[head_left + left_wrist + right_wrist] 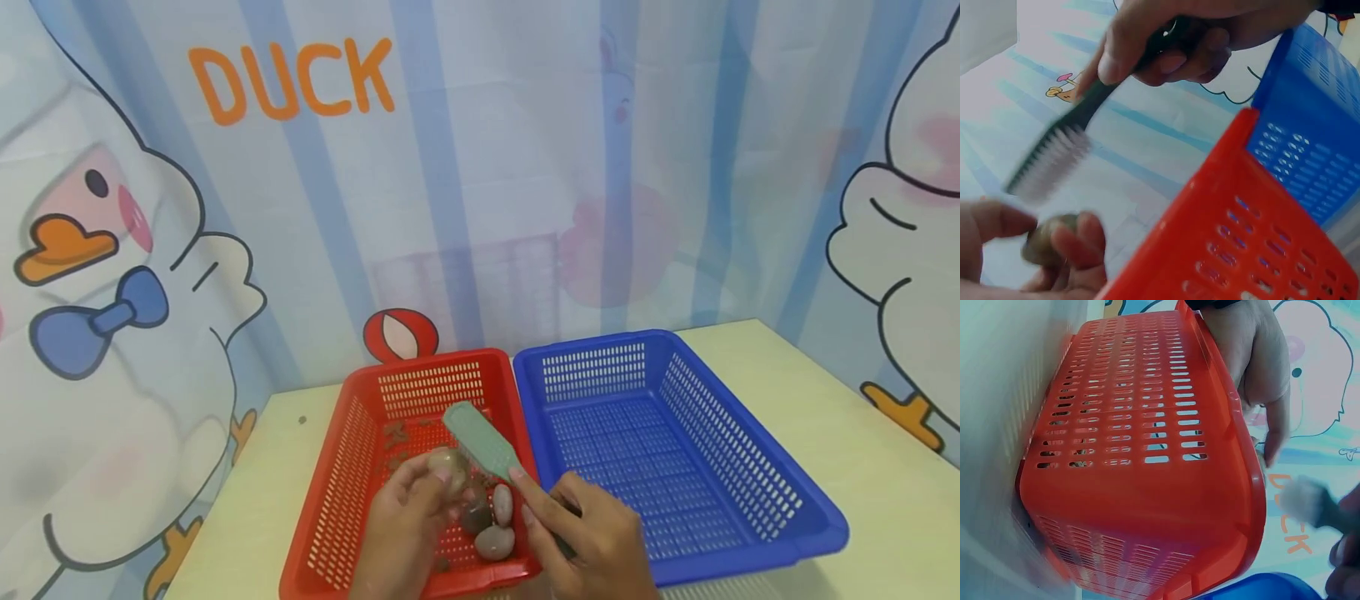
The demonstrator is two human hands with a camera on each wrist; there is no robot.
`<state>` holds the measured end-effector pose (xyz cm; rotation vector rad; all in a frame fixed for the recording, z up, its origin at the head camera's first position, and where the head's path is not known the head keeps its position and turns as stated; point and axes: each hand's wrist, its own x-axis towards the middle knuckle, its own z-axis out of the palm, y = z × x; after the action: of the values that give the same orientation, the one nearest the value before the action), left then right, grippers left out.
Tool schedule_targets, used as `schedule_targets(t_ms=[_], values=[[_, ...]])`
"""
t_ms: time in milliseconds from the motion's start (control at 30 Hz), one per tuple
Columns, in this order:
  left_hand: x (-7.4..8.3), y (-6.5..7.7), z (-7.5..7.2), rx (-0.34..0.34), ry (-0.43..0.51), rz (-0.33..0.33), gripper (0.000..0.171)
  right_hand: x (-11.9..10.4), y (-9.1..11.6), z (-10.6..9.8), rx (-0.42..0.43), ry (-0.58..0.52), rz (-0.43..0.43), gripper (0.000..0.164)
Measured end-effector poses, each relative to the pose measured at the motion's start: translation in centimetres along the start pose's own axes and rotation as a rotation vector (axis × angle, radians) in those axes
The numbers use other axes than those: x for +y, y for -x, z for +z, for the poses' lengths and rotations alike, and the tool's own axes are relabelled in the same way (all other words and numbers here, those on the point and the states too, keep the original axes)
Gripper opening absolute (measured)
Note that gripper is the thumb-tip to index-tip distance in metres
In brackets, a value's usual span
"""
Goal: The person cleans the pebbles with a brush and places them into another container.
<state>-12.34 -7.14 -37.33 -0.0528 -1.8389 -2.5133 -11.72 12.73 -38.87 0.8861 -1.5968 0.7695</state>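
Note:
My left hand (405,525) pinches a smooth greenish-brown stone (452,468) above the red basket (315,500). My right hand (592,533) grips the dark handle of a green scrubbing brush (480,437), whose head tilts up to the left. In the left wrist view, the pale bristles (1054,165) face down toward the stone (1050,240), with a small gap between. Below the hands, several more stones (495,542) lie in the red basket. The right wrist view shows the brush head (1300,499) blurred, while the red basket's wall partly hides the left hand (1260,381).
A blue basket (637,450) stands close to the red one on its right, on a pale table (810,400). Brown crumbs (395,432) lie on the red basket's floor. A printed duck curtain (495,167) hangs behind the table.

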Motion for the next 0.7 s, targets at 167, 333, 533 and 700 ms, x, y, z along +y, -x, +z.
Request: schedule_targets(t_ms=[167, 333, 533, 700], values=[[-0.1, -0.3, -0.1, 0.081, 0.067, 0.069, 0.039, -0.6, -1.4, -0.1, 0.044, -0.07, -0.176, 0.03], [-0.2, 0.0, -0.4, -0.021, 0.006, 0.062, 0.043, -0.7, -1.3, 0.0, 0.029, -0.005, -0.208, 0.033], [-0.3, 0.7, -0.4, -0.198, -0.15, 0.1, 0.05, -0.8, -0.9, 0.1, 0.017, 0.074, -0.144, 0.033], [0.1, 0.6, -0.3, -0.147, -0.189, 0.085, 0.046, -0.2, 0.0, 0.0, -0.045, 0.064, 0.06, 0.034]])
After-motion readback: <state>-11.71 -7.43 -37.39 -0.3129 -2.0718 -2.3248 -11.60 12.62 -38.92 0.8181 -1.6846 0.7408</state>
